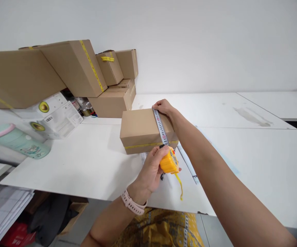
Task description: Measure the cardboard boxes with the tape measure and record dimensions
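A small cardboard box (140, 128) with a yellow tape band lies on the white table (81, 164). My left hand (152, 169) grips a yellow tape measure case (169, 164) at the box's near edge; a pale wristband is on that wrist. The white measuring blade (160, 127) runs across the box's top. My right hand (163, 107) pinches the blade's end against the far top edge of the box.
Several larger cardboard boxes (81, 67) are stacked at the back left, with white avocado-print cartons (52, 115) below them. A mint-green bottle (22, 142) lies at the left. Printed paper sheets (189, 164) lie under my right arm. More white tables (279, 103) stand at the right.
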`<state>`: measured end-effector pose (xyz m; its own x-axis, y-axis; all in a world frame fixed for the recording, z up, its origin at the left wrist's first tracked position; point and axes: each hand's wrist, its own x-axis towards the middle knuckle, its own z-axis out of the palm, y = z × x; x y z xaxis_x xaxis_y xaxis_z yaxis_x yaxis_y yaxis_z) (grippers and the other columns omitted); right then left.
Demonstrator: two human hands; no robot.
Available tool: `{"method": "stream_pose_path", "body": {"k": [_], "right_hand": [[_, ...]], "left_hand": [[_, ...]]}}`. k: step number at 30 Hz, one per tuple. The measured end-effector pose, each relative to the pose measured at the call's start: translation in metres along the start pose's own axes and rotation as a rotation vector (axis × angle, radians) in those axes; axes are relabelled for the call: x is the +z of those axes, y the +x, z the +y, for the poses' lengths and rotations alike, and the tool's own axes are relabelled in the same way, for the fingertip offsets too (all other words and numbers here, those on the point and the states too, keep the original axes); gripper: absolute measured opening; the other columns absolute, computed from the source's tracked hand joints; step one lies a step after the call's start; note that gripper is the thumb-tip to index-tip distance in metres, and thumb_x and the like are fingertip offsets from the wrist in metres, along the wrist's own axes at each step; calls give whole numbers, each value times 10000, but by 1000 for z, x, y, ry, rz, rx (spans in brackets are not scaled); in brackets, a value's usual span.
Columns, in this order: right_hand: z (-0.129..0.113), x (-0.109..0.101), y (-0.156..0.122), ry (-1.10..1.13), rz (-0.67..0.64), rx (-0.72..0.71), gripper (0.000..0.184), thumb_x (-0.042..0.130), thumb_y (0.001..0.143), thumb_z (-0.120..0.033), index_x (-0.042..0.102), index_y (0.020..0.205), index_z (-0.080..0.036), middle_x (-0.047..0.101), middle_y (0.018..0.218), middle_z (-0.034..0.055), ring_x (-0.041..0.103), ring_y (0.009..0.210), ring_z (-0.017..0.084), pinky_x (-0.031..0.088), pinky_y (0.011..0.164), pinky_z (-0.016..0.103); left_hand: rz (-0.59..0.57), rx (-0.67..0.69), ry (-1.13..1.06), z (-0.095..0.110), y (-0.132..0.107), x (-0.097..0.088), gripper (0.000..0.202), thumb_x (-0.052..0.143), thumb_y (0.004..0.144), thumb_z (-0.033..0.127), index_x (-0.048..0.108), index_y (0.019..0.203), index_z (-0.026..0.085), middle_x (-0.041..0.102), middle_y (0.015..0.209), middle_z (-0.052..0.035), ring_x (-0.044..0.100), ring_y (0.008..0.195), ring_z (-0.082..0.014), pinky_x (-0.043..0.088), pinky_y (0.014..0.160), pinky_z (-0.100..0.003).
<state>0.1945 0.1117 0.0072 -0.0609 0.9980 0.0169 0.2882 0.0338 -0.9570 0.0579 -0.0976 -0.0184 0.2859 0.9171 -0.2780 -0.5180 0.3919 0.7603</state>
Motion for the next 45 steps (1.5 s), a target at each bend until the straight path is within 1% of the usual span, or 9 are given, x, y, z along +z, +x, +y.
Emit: {"method": "stream_pose_path", "body": {"k": [10,14,18,23,27,31,36,40,45], "right_hand": [[4,-11,-8,108,-25,-43,479,733,828,-607,660,1221,-344,727,1113,58,660,880,249,544,770,421],[17,-35,2,161,138,-191,433,687,893,-542,680,1234,-277,716,1227,81,663,1058,205,517,977,375],[70,-53,-38,78,336,-37,482,637,909,-590,706,1164,-188,746,1006,105,669,863,194,550,866,368],[100,-49,-97,65,151,-64,744,418,967,-727,455,1555,-272,699,1040,63,661,835,186,569,779,339],[62,-43,-99,-49,166,-190,670,439,961,-722,548,1493,-331,649,1142,73,631,924,217,553,810,365],[21,-47,-77,-273,317,-250,544,482,952,-693,776,1024,-241,605,1006,86,591,972,249,487,905,409],[-2,-51,-32,-457,404,-220,533,498,967,-618,602,641,-210,596,934,95,584,893,236,454,851,379],[-9,-45,-1,-574,426,-269,516,424,1027,-479,495,580,-231,646,891,103,596,897,242,423,794,346],[-11,-37,12,-677,449,-260,455,379,1054,-397,518,650,-240,670,760,77,592,761,244,376,718,343]], "left_hand": [[-57,33,44,8,-10,-8,506,853,690,567,662,932,166,655,953,-65,672,782,-207,627,728,-415],[50,253,162,17,-38,-49,544,861,704,465,635,1121,200,695,1029,-72,703,788,-216,618,715,-378],[322,507,298,27,-49,-107,642,878,682,435,570,1201,218,718,1024,-72,728,766,-231,612,682,-362],[375,436,309,44,-27,-137,622,895,635,472,575,1096,204,706,1003,-42,749,804,-249,621,732,-389],[233,409,303,71,-9,-130,611,900,624,475,597,1072,190,722,931,-44,757,818,-269,628,747,-393],[173,466,274,108,7,-114,590,908,597,460,615,1027,181,730,967,-45,753,803,-257,644,724,-387],[104,520,263,136,23,-92,461,852,677,445,616,956,165,722,998,-59,741,813,-237,654,737,-398],[88,569,262,111,12,-71,509,881,663,416,593,1022,199,723,1053,-54,731,766,-204,644,711,-383],[-77,248,244,42,-7,-51,524,880,685,438,585,1051,206,701,1010,-43,713,786,-199,628,713,-373]]}}
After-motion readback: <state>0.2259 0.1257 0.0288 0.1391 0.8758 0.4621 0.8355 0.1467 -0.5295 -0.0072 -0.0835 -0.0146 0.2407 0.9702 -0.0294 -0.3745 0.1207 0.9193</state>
